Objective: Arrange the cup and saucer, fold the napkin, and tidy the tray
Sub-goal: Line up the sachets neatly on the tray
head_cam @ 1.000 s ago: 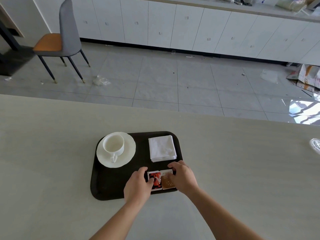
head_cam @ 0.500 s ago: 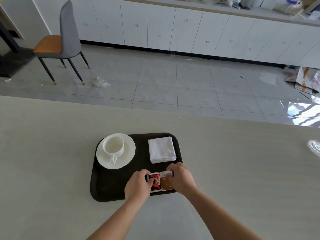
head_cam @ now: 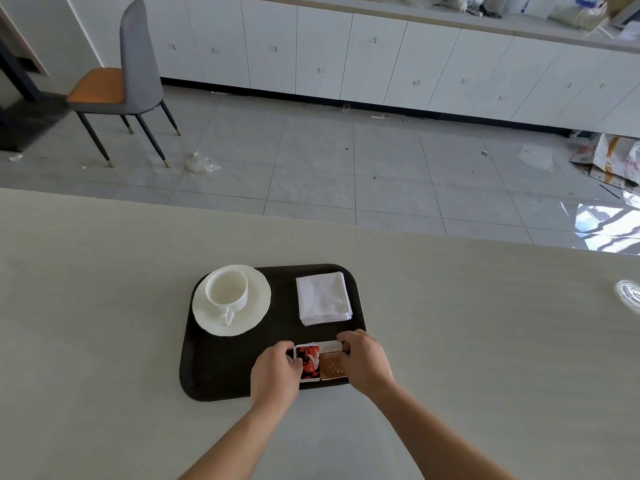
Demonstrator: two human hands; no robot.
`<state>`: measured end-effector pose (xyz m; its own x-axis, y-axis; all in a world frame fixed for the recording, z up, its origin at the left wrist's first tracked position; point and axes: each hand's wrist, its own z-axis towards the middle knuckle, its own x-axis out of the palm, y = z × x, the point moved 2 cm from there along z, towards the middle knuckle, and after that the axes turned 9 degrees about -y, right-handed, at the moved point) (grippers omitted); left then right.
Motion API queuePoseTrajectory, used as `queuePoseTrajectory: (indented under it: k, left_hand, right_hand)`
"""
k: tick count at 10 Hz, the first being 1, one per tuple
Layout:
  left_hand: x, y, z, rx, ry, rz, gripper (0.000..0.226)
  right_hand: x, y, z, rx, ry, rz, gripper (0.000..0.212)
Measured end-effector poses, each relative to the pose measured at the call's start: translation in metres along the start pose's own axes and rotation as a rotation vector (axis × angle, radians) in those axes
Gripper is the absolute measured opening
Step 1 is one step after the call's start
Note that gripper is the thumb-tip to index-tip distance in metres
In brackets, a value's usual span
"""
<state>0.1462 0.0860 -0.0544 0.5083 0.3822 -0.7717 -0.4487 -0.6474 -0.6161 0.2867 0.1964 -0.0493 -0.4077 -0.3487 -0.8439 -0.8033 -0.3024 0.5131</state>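
Note:
A dark brown tray (head_cam: 221,372) lies on the pale table. At its back left a white cup (head_cam: 227,292) stands on a white saucer (head_cam: 256,306), handle toward me. A folded white napkin (head_cam: 323,298) lies at the tray's back right. Two small packets sit side by side at the front right: a red one (head_cam: 309,361) and a brown one (head_cam: 333,365). My left hand (head_cam: 275,377) presses the red packet's left edge. My right hand (head_cam: 367,362) holds the brown packet's right edge. Fingers hide parts of both packets.
The pale table (head_cam: 104,341) spreads wide around the tray. A clear glass object (head_cam: 628,294) sits at the table's far right edge. Beyond the table are a tiled floor, a grey chair (head_cam: 128,77) and white cabinets.
Both hands stay on the two packets, with fingers shifting slightly. The packets sit pressed together. Cup, saucer and napkin have not moved.

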Motion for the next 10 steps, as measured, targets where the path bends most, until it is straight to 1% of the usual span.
queuePoseTrajectory:
  k: [1,3,5,8,10]
  left_hand:
    - [-0.001,-0.001,-0.002,0.027,0.002,0.008,0.033]
    - [-0.004,-0.004,-0.001,0.022,0.016,0.003,0.033]
    - [-0.004,-0.006,-0.004,0.036,0.025,0.009,0.036]
    - [-0.009,-0.008,-0.007,-0.010,0.023,-0.004,0.044]
    - [-0.012,-0.010,-0.008,-0.028,0.037,-0.017,0.042]
  right_hand:
    - [-0.002,0.000,0.002,-0.011,0.008,-0.005,0.028]
    - [-0.003,0.000,0.000,-0.009,0.004,0.022,0.036]
    - [-0.006,0.003,-0.004,0.015,0.005,0.025,0.036]
    - [-0.010,0.004,-0.011,0.093,0.008,0.046,0.045]
    - [-0.013,0.001,-0.010,0.115,-0.009,0.083,0.047]
